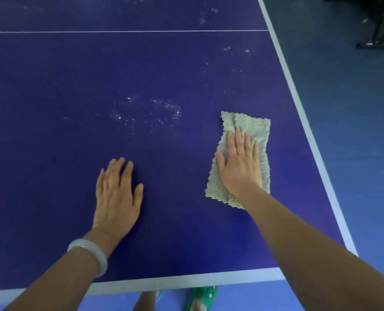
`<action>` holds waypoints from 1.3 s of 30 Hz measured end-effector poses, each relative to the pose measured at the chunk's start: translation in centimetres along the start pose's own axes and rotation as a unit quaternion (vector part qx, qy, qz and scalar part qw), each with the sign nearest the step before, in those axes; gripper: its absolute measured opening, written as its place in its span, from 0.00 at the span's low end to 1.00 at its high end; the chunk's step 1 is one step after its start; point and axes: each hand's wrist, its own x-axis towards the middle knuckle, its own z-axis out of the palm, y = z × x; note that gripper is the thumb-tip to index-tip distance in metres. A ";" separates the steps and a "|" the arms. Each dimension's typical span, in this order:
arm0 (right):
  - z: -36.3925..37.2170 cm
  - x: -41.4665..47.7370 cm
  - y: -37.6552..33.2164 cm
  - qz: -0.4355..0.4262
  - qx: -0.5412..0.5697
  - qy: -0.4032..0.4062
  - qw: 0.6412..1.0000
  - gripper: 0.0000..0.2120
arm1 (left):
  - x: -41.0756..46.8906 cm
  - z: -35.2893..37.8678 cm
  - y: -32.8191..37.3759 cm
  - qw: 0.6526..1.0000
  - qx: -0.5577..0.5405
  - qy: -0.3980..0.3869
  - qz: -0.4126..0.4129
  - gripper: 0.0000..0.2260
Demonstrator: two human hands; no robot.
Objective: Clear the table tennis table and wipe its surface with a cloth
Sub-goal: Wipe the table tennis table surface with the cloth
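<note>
Grey-green and fluffy, the cloth lies flat on the blue table, near its right white border, with the right hand pressing it, fingers straight. Left of the cloth, the left hand rests flat on the bare table, gripping nothing. Whitish dust specks lie beyond it, up-left of the cloth.

Open table stretches ahead; only the flat cloth and left hand interrupt it.
</note>
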 end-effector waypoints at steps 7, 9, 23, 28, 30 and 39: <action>1.0 -3.3 -3.3 0.153 0.038 0.027 0.987 0.32 | 0.8 0.3 -5.0 0.995 0.077 -0.036 -0.060 0.31; 1.5 -3.8 -6.6 0.095 0.020 0.018 0.995 0.32 | 0.8 0.3 -5.0 0.994 0.082 -0.038 -0.064 0.31; 2.1 -4.2 -13.4 0.138 0.026 -0.002 0.990 0.33 | 0.8 0.0 -5.1 0.992 0.094 -0.055 -0.065 0.30; 1.8 2.6 -19.7 0.051 0.023 -0.010 0.998 0.35 | 0.9 -0.4 -5.1 0.994 0.073 -0.057 -0.051 0.29; 1.8 4.3 -18.5 0.053 0.016 -0.011 0.998 0.35 | 1.2 -1.0 -6.2 0.999 0.014 -0.036 -0.036 0.26; 3.4 -6.8 -18.8 0.071 0.041 0.026 0.996 0.35 | 7.7 -4.2 -19.5 0.978 0.034 -0.010 -0.206 0.29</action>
